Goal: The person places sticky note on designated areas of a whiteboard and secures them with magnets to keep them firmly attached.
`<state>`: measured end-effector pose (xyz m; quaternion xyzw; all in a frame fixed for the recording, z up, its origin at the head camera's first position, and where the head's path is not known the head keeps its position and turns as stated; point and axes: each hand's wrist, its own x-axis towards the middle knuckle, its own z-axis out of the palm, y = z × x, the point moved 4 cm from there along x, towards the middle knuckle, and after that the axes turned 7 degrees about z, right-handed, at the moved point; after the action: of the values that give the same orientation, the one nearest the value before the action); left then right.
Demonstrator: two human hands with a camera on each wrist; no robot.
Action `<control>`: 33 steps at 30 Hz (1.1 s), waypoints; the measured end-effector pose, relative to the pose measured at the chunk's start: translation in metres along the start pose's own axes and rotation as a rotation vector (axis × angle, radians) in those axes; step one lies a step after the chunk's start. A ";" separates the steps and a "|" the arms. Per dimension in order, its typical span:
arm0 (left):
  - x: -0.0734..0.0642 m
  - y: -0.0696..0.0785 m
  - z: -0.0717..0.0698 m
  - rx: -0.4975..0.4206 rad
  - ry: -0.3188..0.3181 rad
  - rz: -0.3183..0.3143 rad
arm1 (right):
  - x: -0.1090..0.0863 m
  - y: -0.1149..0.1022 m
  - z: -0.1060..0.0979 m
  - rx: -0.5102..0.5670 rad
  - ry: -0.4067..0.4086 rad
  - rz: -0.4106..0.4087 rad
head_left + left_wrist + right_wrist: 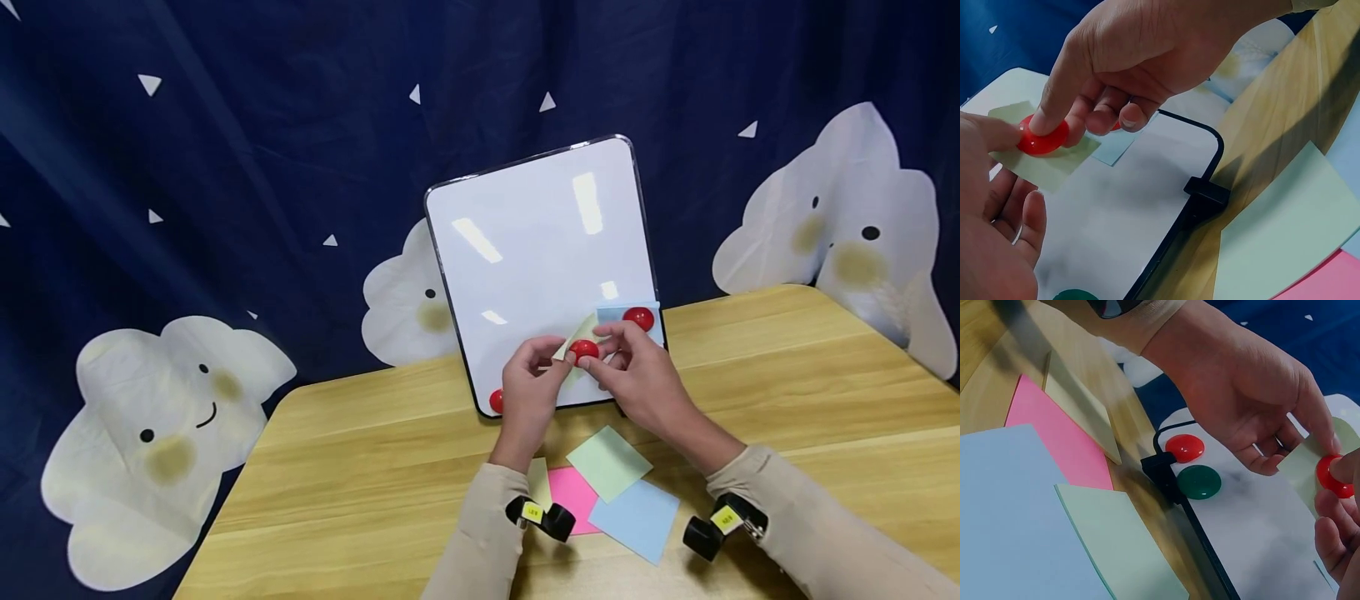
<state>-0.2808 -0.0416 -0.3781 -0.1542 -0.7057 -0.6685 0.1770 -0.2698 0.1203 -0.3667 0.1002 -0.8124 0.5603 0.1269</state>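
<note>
Both hands meet in front of the lower part of a white magnetic board [540,242]. Between them is a round red magnet [583,352] on the face of a pale yellow-green sticky note [1054,165]. My left hand [534,383] pinches the note, its thumb reaching the magnet's left edge. With the thumb on top of the magnet, my right hand [641,379] grips it against the paper. Just right of them, a blue sticky note [613,315] lies on the board beneath another red magnet [639,318].
A red magnet [1185,448] and a green magnet [1200,482] sit at the board's lower left corner. On the wooden table [360,483] in front lie yellow [538,482], pink [573,500], green [609,462] and blue [637,521] sticky notes. A dark blue curtain [300,125] hangs behind.
</note>
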 end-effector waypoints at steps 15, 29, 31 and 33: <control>-0.001 -0.001 0.003 0.038 0.007 0.013 | 0.003 0.007 -0.004 -0.104 0.062 0.030; -0.002 -0.002 0.002 0.076 0.045 0.004 | 0.000 0.006 -0.003 -0.091 0.099 0.032; -0.002 -0.002 0.002 0.080 0.050 0.002 | 0.000 0.006 -0.003 -0.082 0.097 0.039; -0.002 -0.002 0.002 0.084 0.050 -0.004 | 0.000 0.007 -0.003 -0.066 0.090 0.048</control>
<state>-0.2797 -0.0395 -0.3810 -0.1282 -0.7289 -0.6422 0.1996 -0.2715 0.1255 -0.3718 0.0511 -0.8261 0.5399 0.1533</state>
